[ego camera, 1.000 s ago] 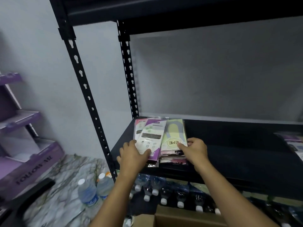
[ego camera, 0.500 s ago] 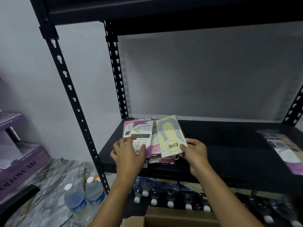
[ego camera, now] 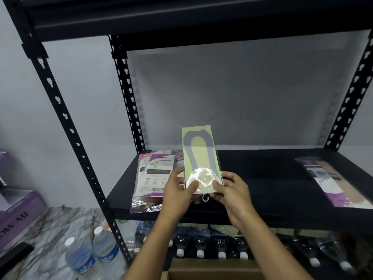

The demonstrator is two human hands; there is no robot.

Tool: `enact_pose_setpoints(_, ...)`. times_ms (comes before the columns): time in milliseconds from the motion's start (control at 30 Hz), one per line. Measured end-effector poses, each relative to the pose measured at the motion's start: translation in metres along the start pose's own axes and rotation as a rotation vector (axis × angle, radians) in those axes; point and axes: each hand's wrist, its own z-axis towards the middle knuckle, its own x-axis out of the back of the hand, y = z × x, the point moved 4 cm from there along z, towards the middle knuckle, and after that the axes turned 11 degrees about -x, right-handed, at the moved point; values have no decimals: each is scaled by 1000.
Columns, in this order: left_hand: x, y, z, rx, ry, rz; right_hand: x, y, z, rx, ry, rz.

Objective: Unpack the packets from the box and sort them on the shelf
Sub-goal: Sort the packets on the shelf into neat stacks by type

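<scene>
Fingers of both the left hand (ego camera: 177, 190) and right hand (ego camera: 232, 190) pinch the near end of a pale green packet (ego camera: 199, 158) (held upright), above the black shelf (ego camera: 262, 190), right of stacked packets (ego camera: 155, 174).

Your box (ego camera: 214, 268) gets chopped off by the bottom edge, and glare wipes out the logo on the yellow packet (ego camera: 198, 150).

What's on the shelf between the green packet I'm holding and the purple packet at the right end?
Nothing; the head view shows bare black shelf between the green packet and the purple packet.
</scene>
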Motion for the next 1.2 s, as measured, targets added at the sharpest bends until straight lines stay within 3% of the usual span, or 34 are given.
enact_pose_setpoints(133,-6,5,-3,42,-73,-136,15,-6,0,36,76,-231)
enact_pose_setpoints(200,-4,10,-1,30,-125,-137,24,-18,-2,151,177,-397)
enact_pose_setpoints(267,0,17,3,-13,-193,-30,29,-37,-6,343,243,-546)
enact_pose_setpoints(367,9,31,10,-96,-274,150,26,-65,-16,617,187,-738)
enact_pose_setpoints(467,18,46,20,-203,-267,340,14,-86,-23,767,153,-979)
enact_pose_setpoints(533,20,53,25,-207,-264,342,8,-96,-25,797,149,-1157)
enact_pose_setpoints(633,20,63,28,-183,-277,266,6,-97,-22,705,110,-1333)
enact_pose_setpoints(833,20,69,32,-153,-188,142,8,-74,-21,402,-183,-1110)
enact_pose_setpoints(967,20,64,30,-200,-93,137,13,-70,-20,417,-109,-966)
enact_pose_setpoints(1100,29,42,14,-205,179,69,23,-73,-17,396,-67,-795)
enact_pose_setpoints(1200,13,15,-7,-18,81,-120,31,-74,-15,382,-33,-640)
